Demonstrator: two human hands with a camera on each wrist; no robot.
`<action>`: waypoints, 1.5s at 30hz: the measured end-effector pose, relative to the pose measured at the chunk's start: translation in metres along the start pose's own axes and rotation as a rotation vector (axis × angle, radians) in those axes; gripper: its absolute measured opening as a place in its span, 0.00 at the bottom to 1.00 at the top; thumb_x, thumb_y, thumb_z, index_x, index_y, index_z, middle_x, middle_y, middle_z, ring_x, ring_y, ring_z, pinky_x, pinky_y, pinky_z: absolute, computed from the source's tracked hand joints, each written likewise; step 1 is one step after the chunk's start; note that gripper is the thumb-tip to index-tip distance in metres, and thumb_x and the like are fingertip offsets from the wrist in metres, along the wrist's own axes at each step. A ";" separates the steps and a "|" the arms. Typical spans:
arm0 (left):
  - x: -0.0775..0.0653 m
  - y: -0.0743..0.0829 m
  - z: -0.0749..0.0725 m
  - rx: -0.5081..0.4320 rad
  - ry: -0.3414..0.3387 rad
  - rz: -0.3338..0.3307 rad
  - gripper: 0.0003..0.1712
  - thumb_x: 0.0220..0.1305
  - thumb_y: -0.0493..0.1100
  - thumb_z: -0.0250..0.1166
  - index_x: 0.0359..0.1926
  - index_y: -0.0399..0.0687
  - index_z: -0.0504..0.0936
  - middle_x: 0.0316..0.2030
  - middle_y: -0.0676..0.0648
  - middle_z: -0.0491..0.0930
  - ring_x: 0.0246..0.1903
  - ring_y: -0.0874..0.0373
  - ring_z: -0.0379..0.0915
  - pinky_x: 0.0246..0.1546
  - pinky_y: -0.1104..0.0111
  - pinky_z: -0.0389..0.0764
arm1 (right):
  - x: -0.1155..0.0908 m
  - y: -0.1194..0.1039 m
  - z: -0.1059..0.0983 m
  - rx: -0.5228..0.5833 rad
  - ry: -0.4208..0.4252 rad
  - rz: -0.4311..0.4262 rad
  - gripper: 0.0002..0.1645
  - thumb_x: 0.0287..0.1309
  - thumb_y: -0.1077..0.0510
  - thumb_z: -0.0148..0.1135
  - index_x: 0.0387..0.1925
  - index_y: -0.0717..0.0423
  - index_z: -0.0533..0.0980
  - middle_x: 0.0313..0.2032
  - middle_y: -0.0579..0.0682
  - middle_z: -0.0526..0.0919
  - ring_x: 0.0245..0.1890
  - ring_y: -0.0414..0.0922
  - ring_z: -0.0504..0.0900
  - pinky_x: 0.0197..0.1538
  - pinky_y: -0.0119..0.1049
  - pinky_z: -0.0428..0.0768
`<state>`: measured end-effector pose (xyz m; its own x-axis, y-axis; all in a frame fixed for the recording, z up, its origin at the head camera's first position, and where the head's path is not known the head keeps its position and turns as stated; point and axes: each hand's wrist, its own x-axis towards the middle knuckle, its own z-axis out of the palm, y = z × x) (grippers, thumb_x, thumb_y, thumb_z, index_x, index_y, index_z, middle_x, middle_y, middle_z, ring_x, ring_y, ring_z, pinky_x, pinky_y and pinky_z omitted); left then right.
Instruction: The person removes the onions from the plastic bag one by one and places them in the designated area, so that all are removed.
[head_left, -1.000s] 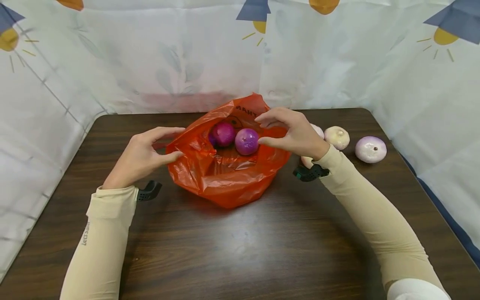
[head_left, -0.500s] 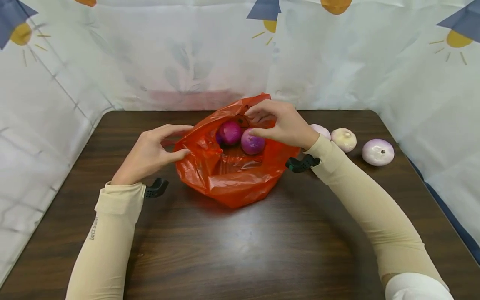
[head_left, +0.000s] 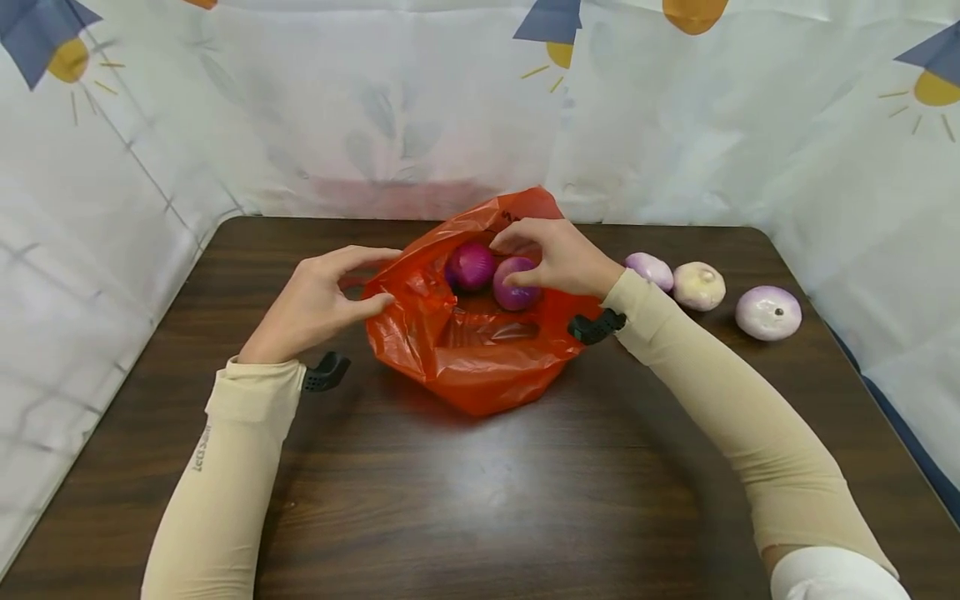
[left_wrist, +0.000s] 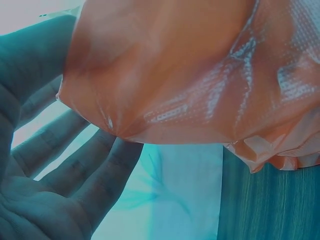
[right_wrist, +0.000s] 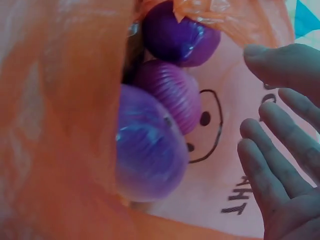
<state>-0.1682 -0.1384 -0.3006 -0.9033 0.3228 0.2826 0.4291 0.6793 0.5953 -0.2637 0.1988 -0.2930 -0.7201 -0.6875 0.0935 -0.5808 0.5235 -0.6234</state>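
Printed sheeting point(head_left: 480, 108) backs the bench point(head_left: 420, 492) bearing a red bag point(head_left: 487, 371), onions point(head_left: 472, 267) inside; the spread left hand point(head_left: 315, 300) touches it, seemingly to prop it wide, and the right hand point(head_left: 566, 258), fingers parted, hangs over them.

Sleeves point(head_left: 217, 508): cream, snug, wrinkled
Left cuff point(head_left: 257, 393): folded back
Lettering point(head_left: 201, 450): dark (too small to read surely)
Wrist devices point(head_left: 326, 372): black, curved
Right upper sleeve point(head_left: 836, 575): white

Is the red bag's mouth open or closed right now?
Open: the red bag gapes wide enough that purple onions show inside it, in both the head and right wrist views.
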 end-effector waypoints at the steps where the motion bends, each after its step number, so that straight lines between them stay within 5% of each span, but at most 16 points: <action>1: 0.000 0.000 0.000 0.002 -0.002 0.000 0.30 0.61 0.40 0.76 0.65 0.57 0.82 0.59 0.51 0.85 0.54 0.53 0.84 0.52 0.71 0.86 | -0.001 0.002 0.000 -0.002 -0.005 0.011 0.29 0.56 0.57 0.78 0.59 0.56 0.80 0.58 0.54 0.85 0.61 0.50 0.83 0.69 0.50 0.79; 4: 0.001 0.001 0.001 0.001 -0.005 -0.003 0.30 0.61 0.40 0.76 0.65 0.56 0.82 0.60 0.50 0.84 0.55 0.52 0.84 0.53 0.57 0.87 | -0.002 0.007 0.001 -0.014 -0.014 0.032 0.30 0.55 0.56 0.79 0.60 0.55 0.80 0.60 0.53 0.84 0.63 0.49 0.81 0.70 0.52 0.78; 8: 0.001 0.002 0.001 -0.005 -0.006 -0.002 0.30 0.61 0.39 0.76 0.64 0.54 0.82 0.60 0.49 0.84 0.55 0.51 0.84 0.55 0.52 0.86 | -0.002 0.014 0.004 -0.034 -0.022 0.045 0.32 0.54 0.55 0.80 0.60 0.53 0.80 0.61 0.51 0.84 0.64 0.50 0.80 0.71 0.52 0.77; 45: 0.000 0.001 0.002 0.015 0.005 0.005 0.30 0.61 0.39 0.76 0.64 0.56 0.82 0.59 0.49 0.85 0.56 0.51 0.82 0.60 0.51 0.83 | -0.008 0.044 0.012 0.022 -0.063 0.096 0.38 0.51 0.56 0.82 0.64 0.52 0.77 0.64 0.51 0.82 0.66 0.51 0.80 0.71 0.51 0.78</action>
<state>-0.1682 -0.1367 -0.3013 -0.9013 0.3230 0.2888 0.4332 0.6874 0.5829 -0.2790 0.2218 -0.3305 -0.7462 -0.6656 -0.0159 -0.5016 0.5777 -0.6439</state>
